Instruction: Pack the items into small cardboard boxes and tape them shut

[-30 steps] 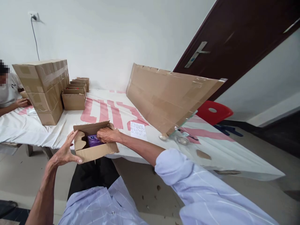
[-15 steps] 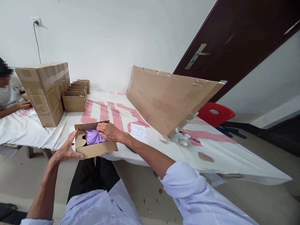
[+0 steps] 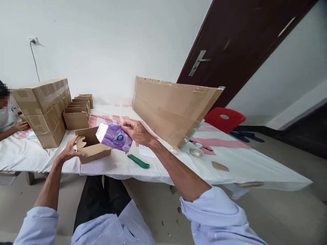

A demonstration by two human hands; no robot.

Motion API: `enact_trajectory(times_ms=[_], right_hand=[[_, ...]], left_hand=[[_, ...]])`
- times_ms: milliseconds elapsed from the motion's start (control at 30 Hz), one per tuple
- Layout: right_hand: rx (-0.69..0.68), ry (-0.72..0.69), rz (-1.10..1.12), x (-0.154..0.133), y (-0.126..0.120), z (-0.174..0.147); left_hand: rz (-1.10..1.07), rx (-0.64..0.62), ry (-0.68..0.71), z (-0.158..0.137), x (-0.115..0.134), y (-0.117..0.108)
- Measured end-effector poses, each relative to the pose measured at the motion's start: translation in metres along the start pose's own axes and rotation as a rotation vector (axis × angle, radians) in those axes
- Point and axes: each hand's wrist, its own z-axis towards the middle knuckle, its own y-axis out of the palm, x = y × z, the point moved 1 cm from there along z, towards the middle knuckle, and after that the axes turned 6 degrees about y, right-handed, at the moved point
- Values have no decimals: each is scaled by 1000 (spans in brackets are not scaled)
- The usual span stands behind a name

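Note:
My right hand grips a purple tissue pack by its upper right edge. The pack is tilted, just right of and above an open cardboard box, overlapping the box's right end in view. My left hand holds the box at its left end, thumb along the near side and fingers by the far corner. A green utility knife lies on the white cloth to the right of the box. Behind it a printed paper sheet is partly hidden by my right forearm.
Stacked taped cartons stand at the left, with several open boxes beside them. A large cardboard panel leans at the back. A roll of clear tape lies on the right. Another person's hand rests far left.
My right hand has lifted the purple tissue pack out of the cardboard box and moved it up and right. The utility knife has come into full view. My left hand stays on the box.

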Motion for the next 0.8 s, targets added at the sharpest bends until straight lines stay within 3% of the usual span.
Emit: enact_trajectory(times_ms=[100,167,300,433,533,667,800], right_hand=[[-9,38,24,9,-3,-10],[-13,59,25,17,-1,-16],[-49,128,102,32,9,-30],[-118,186,179,39,27,-43],[-196,228,233,43,40,-49],[-167,283,399,52,54,-59],[-57,257,709,56,67,-73]], left_hand=[[56,56,-109,17,-2,-9],[194,133,-118,18,9,-10],[354,277,64,-2,61,6],[142,-25,179,-23,118,45],[31,-125,209,-28,141,68],[-154,-93,85,-26,144,79],[-374,157,-136,-24,140,84]])
